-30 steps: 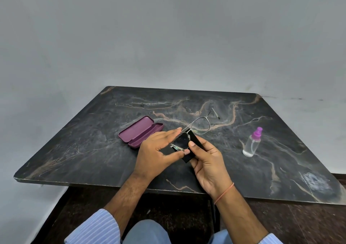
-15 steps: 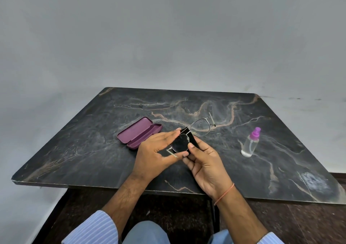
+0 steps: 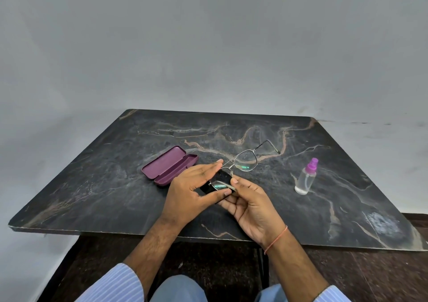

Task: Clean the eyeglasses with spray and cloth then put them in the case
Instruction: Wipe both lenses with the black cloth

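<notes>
On the left of the dark marble tabletop [image 3: 97, 185] a purple case [image 3: 170, 165] lies with its lid flat back, presumably left wide so the glasses can go straight in once wiped. Just right of it and nearer, the left hand [image 3: 192, 195] holds a black cloth [image 3: 214, 189] around the near lens of the eyeglasses [image 3: 240, 165]: its fingers lie fairly straight over the far side of the cloth while its thumb presses from the near side, so the lens is sandwiched for rubbing. The right hand [image 3: 252, 205] steadies the frame, its thumb tip bearing on the metal beside that lens with the fingers curled beneath; how they lie underneath is hidden. The far lens, unwrapped and speckled with droplets, sticks out over the tabletop with one arm of the frame unfolded. Well to the right stands a clear spray bottle [image 3: 306, 178] with a pink nozzle, upright and out of the way.
</notes>
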{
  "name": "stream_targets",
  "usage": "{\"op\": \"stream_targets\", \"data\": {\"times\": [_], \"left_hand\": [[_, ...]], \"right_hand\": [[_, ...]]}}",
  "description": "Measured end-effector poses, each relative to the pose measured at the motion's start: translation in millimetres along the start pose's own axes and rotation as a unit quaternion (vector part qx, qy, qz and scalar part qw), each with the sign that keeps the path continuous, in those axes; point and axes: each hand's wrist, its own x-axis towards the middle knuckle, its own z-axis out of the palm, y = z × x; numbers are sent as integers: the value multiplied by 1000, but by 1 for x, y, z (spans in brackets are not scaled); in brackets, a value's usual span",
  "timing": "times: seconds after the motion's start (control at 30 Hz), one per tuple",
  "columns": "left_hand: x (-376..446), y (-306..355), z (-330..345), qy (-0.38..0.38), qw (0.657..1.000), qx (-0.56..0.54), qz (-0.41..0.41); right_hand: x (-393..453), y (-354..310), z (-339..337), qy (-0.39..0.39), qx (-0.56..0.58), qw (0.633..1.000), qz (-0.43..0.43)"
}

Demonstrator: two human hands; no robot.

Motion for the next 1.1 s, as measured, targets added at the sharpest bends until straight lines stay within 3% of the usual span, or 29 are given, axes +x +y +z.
{"op": "stream_targets", "data": {"times": [0.37,0.5,0.77,0.97,1.1], "left_hand": [[2,1,2,25,1000,3,-11],[2,1,2,18,1000,10,-5],[1,-1,2,21,1000,6,13],[1,2,0,28,999,2,-18],[1,1,1,24,1000,5,-16]], "right_hand": [[6,7,4,65,23,995,-67],[5,5,0,50,53,994,-85],[8,5,-9,39,51,998,-18],[9,9,-4,56,-4,997,-52],[9,9,-4,57,39,993,-93]]}}
